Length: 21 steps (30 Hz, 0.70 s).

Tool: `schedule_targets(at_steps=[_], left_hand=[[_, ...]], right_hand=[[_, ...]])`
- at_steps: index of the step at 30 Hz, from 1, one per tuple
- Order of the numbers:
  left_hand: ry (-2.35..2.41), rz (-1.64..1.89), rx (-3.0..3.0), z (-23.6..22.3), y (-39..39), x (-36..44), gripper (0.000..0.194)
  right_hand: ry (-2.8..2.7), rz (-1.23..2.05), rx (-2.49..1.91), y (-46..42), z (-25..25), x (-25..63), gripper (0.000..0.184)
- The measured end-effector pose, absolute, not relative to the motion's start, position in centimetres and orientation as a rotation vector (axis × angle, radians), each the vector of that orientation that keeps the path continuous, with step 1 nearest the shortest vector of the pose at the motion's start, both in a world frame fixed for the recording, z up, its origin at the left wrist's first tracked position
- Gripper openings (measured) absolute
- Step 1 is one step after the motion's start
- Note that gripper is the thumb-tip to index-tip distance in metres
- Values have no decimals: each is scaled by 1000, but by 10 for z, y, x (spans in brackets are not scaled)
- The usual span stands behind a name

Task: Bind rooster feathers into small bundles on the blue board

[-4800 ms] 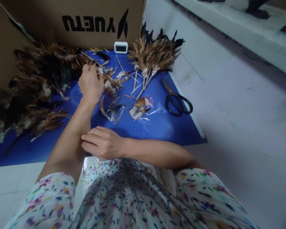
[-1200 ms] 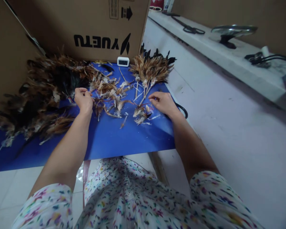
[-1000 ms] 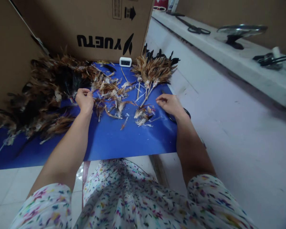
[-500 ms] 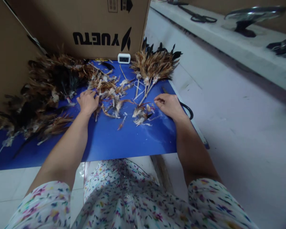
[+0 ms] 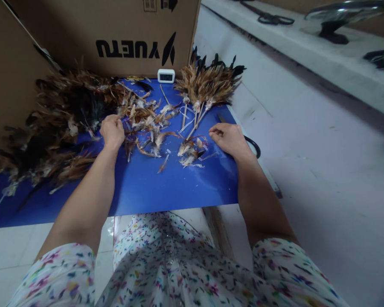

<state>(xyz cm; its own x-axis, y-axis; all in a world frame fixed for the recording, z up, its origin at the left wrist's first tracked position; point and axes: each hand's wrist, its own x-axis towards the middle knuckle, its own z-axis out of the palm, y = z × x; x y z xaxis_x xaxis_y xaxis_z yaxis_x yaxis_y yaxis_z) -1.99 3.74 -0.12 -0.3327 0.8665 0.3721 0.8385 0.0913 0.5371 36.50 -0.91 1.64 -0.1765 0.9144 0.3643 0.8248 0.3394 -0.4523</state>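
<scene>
My left hand (image 5: 112, 131) is closed, held at the left edge of a heap of loose brown and white feathers (image 5: 142, 115). Its curled fingers hide whatever may be in them. On the right of the blue tabletop (image 5: 166, 187), my right hand (image 5: 228, 138) rests with fingers bent together, and nothing shows in them. Under and beside it lie scissors (image 5: 255, 147), the black handle and part of a blade showing. Between my hands is a small tuft of feathers (image 5: 188, 153) with bits of clear strip.
Feather bundles on sticks (image 5: 208, 85) lie at the back right. A large pile of brown and black feathers (image 5: 60, 106) covers the left side. A small white digital clock (image 5: 166, 76) stands before a cardboard box (image 5: 131, 25). A ledge (image 5: 294, 47) runs along the right.
My left hand has drawn slightly left and up, its fingers curling from spread on the feathers to closed. My right hand stays almost in place.
</scene>
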Motion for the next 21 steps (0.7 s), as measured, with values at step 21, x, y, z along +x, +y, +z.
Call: schedule_targets(at_steps=[21], left_hand=[[2441, 840, 1676, -7, 65, -24, 11]], right_hand=[[-2035, 143, -1632, -8, 16, 369, 14]])
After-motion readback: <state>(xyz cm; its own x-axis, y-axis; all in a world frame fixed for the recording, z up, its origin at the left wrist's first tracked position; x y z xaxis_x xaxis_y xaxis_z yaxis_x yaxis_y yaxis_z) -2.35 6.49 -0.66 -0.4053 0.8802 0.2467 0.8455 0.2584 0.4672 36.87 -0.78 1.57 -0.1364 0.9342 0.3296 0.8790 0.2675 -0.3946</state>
